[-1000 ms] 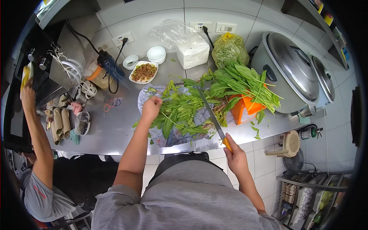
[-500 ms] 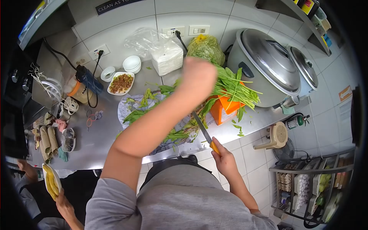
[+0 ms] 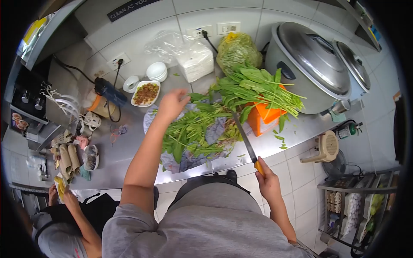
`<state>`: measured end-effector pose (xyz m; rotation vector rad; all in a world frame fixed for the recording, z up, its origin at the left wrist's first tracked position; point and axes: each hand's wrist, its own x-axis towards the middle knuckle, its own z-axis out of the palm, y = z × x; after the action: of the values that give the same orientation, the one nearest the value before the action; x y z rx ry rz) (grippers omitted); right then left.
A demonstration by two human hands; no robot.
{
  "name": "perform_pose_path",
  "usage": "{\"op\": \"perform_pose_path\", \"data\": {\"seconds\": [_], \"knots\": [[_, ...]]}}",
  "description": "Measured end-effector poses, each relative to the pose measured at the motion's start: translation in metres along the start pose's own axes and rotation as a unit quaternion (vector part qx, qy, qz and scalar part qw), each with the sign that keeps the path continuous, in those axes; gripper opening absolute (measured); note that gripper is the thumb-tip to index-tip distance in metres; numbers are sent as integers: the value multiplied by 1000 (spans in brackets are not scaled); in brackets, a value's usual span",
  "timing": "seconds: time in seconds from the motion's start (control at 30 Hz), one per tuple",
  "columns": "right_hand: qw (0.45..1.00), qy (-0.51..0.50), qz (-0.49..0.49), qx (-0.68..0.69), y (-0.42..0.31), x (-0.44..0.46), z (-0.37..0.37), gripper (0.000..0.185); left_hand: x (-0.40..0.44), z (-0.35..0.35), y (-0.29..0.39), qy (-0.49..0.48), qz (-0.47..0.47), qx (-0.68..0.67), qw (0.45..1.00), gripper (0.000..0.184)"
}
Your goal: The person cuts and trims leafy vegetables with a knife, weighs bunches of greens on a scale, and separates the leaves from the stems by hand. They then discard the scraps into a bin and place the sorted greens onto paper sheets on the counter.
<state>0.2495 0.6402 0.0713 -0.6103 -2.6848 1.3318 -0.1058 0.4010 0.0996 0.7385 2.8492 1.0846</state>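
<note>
1. A steel surface (image 3: pixel 122 165) runs along a tiled wall (image 3: pixel 142 32), crowded from end to end.
2. The left hand (image 3: pixel 173 105) is over the far left part of the leaf pile (image 3: pixel 187 133), fingers loosely curled; from here I can't tell whether they pinch anything.
3. The right hand (image 3: pixel 269 182) is clamped around the handle of the knife (image 3: pixel 246 142), whose blade points away at the pile's right edge.
4. A moment ago the left arm reached right, across to the bunch (image 3: pixel 258 86); now it has swung back, so the reach looks finished and the pile is in view again.
5. The pile lies on a crumpled sheet (image 3: pixel 216 130); the bunch sprawls over an orange box (image 3: pixel 257 122), stems hanging to the right.
6. The blade stands between pile and box, so I'd say any crossing hand must pass over or beyond it.
7. A dish (image 3: pixel 145 93) sits just beside the left hand, and a big pot (image 3: pixel 301 94) crowds the bunch.
8. At far left, a co-worker's hands (image 3: pixel 72 201) have lowered a plate (image 3: pixel 60 185), well apart.
</note>
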Motion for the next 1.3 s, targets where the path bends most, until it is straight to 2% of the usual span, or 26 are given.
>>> {"op": "perform_pose_path", "data": {"seconds": [0.03,0.13,0.2,0.27,0.33,0.4,0.43,0.47,0.5,0.6,0.67,0.7,0.73,0.77,0.8,0.87,1.03,1.1,1.17,1.2,1.3], "knots": [[1000,-14,10,-3,-2,2,1,54,-16,-2,-25,-27,-73,28,997,27],[999,-43,13,-10,-15,13,9,54,-54,18,-70,-49,-101,44,993,20],[997,-61,-39,-16,-22,20,16,55,-67,44,-69,-33,31,52,998,16],[995,-71,-69,-25,-28,25,21,54,-64,77,-68,48,121,50,990,16],[992,-80,-96,-34,-33,27,25,54,-59,96,-49,33,97,88,991,14],[994,-78,-68,-35,-37,27,26,54,-53,105,-44,15,75,124,989,12],[994,-79,-70,-40,-40,27,25,54,-47,108,-45,-26,57,142,988,9],[992,-101,-33,-71,-43,27,24,54,-42,111,-46,-67,42,161,984,7],[988,-120,6,-100,-44,27,22,54,-39,108,-42,-65,45,157,984,7],[983,-131,37,-127,-34,29,25,54,-35,74,-20,-52,68,150,985,5],[991,-109,24,-78,-30,22,26,54,-30,45,-11,65,84,104,989,3],[996,-89,6,-31,-29,17,27,54,-28,32,-8,60,89,105,989,3],[996,-83,9,-27,-29,15,26,54,-23,18,-4,78,13,-83,993,2],[997,-73,3,-14,-31,13,23,54,-18,7,2,91,-64,-269,957,2],[998,-63,-4,-1,-31,11,21,54,-14,-6,12,86,-58,-268,958,2],[998,-57,2,-2,-29,9,18,54,-7,-30,40,134,-54,-453,880,9],[999,-51,12,-4,-14,3,13,55,14,-43,142,59,18,-556,829,18],[998,-48,28,-3,-13,0,10,55,27,-21,173,28,35,-590,806,21],[998,-47,34,7,-7,-1,10,55,48,10,189,-48,55,-647,759,33],[998,-47,34,8,-7,-1,8,55,53,23,189,-48,55,-646,760,33],[998,-39,43,24,-3,-2,4,54,57,52,167,-31,-82,-563,822,56]]}}
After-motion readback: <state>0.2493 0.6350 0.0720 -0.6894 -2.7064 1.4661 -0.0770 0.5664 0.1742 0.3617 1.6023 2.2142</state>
